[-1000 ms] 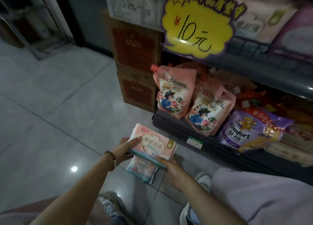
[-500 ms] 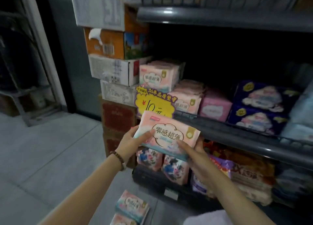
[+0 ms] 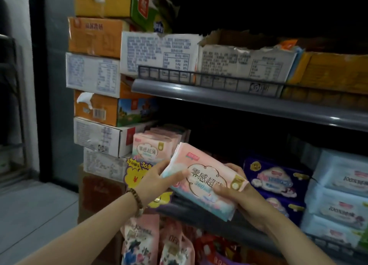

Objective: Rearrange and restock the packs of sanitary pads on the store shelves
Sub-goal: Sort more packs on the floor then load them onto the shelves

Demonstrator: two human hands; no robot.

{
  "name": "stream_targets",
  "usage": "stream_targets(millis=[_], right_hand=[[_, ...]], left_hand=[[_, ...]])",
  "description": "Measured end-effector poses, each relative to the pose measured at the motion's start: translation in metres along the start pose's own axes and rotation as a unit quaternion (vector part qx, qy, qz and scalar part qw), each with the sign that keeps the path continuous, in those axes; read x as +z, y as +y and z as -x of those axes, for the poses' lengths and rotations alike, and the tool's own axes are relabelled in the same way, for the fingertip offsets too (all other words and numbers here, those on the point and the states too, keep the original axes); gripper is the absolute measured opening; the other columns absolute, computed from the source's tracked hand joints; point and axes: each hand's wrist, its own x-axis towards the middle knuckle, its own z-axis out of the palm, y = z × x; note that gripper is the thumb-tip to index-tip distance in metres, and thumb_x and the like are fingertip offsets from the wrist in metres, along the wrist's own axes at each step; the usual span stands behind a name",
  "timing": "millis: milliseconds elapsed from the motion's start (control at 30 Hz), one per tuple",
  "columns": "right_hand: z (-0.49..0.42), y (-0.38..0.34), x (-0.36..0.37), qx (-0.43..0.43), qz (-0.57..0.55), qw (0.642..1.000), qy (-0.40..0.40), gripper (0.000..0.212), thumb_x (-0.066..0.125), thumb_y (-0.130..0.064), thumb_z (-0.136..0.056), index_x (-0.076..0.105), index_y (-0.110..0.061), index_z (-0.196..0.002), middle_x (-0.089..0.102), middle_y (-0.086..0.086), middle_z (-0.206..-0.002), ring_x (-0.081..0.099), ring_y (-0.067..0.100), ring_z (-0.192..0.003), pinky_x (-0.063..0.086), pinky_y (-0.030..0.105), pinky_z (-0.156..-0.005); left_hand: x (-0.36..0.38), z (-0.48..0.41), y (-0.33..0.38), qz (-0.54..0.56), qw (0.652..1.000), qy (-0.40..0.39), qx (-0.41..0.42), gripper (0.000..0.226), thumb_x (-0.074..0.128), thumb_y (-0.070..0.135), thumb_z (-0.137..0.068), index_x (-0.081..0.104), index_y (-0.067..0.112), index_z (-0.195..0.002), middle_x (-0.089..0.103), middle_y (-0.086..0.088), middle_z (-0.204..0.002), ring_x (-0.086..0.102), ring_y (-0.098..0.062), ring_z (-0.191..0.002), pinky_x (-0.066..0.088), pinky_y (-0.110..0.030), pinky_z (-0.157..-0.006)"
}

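I hold a pink pack of sanitary pads (image 3: 207,177) in front of the middle shelf (image 3: 199,211). My left hand (image 3: 159,181) grips its left end with the thumb on the face. My right hand (image 3: 239,197) grips its right end from below. Behind it a row of matching pink packs (image 3: 151,145) stands on the shelf's left part. Dark blue packs (image 3: 274,177) and light blue packs (image 3: 342,177) are stacked further right.
Cardboard boxes (image 3: 95,109) are stacked beside the shelf's left end. Torn boxes (image 3: 219,57) fill the upper shelf (image 3: 239,101). A yellow price tag (image 3: 135,173) hangs at the shelf edge. Pink refill pouches (image 3: 143,242) stand on the bottom shelf. Grey floor (image 3: 29,215) lies left.
The pack has risen from near the floor up to the middle shelf, both hands still on it. My view has tilted upward, and the packs on the floor are out of view.
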Motion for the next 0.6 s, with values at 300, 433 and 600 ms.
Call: stream_targets(millis=[300,433,600], right_hand=[[-0.114,-0.025,-0.037,-0.043,0.015,0.996,0.08,0.075,0.084,-0.005,-0.056,0.054,-0.007,-0.125,0.072,0.014,-0.106,0.071,0.03,-0.094,0.06,0.033,-0.068],[-0.171,-0.034,-0.057,-0.046,0.064,0.99,0.118,0.053,0.082,-0.006,-0.064,0.065,-0.005,-0.114,0.073,0.011,-0.105,0.071,0.023,-0.095,0.059,0.024,-0.068],[-0.23,-0.013,-0.072,0.003,0.086,0.992,0.089,0.048,0.082,-0.011,-0.067,0.068,-0.009,-0.113,0.073,0.008,-0.105,0.07,0.022,-0.099,0.057,0.034,-0.086]], left_hand=[[-0.025,-0.125,0.008,-0.262,0.96,0.027,0.091,0.079,0.041,0.085,-0.073,0.047,0.036,-0.135,0.055,0.005,-0.134,0.049,-0.019,-0.124,0.036,-0.041,-0.108],[-0.043,-0.172,0.012,-0.483,0.874,0.058,0.016,0.081,0.006,0.068,-0.079,0.019,0.032,-0.15,0.027,0.0,-0.155,0.02,-0.027,-0.142,0.013,-0.039,-0.117],[-0.056,-0.206,-0.019,-0.479,0.876,-0.002,-0.065,0.055,0.019,0.061,-0.096,0.021,0.043,-0.147,0.037,0.004,-0.151,0.036,-0.023,-0.135,0.034,-0.027,-0.102]])
